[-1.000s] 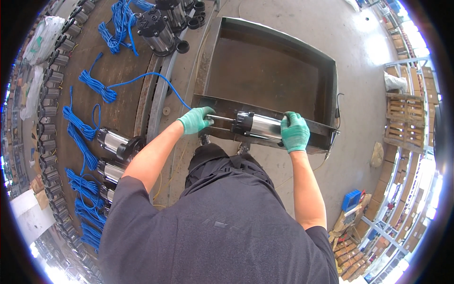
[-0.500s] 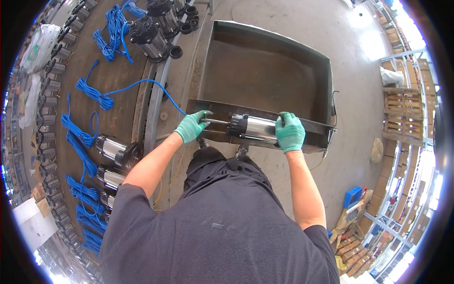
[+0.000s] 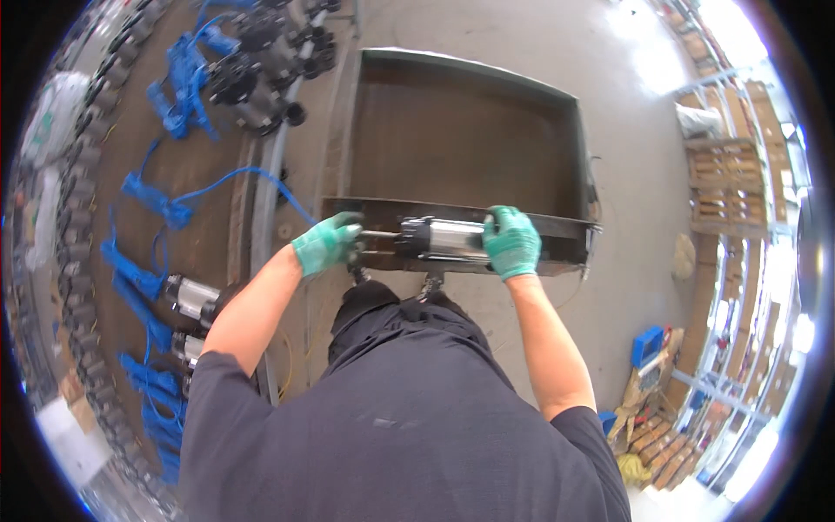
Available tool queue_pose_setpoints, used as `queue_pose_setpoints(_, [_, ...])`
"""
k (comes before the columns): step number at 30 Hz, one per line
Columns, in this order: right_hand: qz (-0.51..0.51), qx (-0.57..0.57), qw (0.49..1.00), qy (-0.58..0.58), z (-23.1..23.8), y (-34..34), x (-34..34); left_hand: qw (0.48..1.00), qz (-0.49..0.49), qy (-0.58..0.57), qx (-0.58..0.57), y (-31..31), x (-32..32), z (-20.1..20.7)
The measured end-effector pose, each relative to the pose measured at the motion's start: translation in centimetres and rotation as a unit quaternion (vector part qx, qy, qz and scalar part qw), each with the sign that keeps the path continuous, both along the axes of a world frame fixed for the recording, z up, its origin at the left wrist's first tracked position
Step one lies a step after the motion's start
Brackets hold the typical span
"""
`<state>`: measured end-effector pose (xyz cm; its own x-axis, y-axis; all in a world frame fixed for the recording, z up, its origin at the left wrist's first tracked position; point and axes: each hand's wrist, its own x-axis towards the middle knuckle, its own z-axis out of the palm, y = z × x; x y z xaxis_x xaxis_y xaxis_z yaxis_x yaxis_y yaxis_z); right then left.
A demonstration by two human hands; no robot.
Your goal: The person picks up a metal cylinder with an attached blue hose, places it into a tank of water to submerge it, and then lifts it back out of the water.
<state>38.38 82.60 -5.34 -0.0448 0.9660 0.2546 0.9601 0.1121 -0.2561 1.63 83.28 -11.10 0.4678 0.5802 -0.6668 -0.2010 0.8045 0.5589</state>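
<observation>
A silver pump [image 3: 457, 237] with a black end lies on its side along the near edge of a rectangular metal tank [image 3: 470, 61]. My right hand [image 3: 511, 244], in a green glove, is closed over the right part of its steel body. Beyond the pump's black end, my gloved left hand [image 3: 327, 243] has its fingers curled around the outer end of a thin metal rod [image 3: 381, 233] reaching to the pump. Motion smears these fingers a little. A blue cable [image 3: 252, 171] runs from the bench to the left hand; where it ends is hidden.
Left of me stands a long brown bench [image 3: 122, 187] with a metal rail. It carries coiled blue cables [image 3: 139, 291], more silver pumps [image 3: 193, 297] and a group of black-topped pumps [image 3: 248, 91]. Wooden pallets [image 3: 724, 183] and a blue bin [image 3: 646, 346] are at the right.
The whole view has shifted, moving the scene slightly left. My left hand has turned and the rod now lies nearly level. The right hand keeps its hold on the pump.
</observation>
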Motion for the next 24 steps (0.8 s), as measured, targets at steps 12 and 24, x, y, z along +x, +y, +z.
queue_pose_setpoints(12, [-0.003,-0.001,1.0,0.011,-0.4,0.2,-0.7,0.987,-0.146,0.04,0.055,1.2,-1.5,0.3])
queue_pose_setpoints(24, [0.0,-0.007,1.0,0.019,-0.1,-0.1,-0.3,0.576,-0.311,0.525,0.544,0.0,0.0,-1.3])
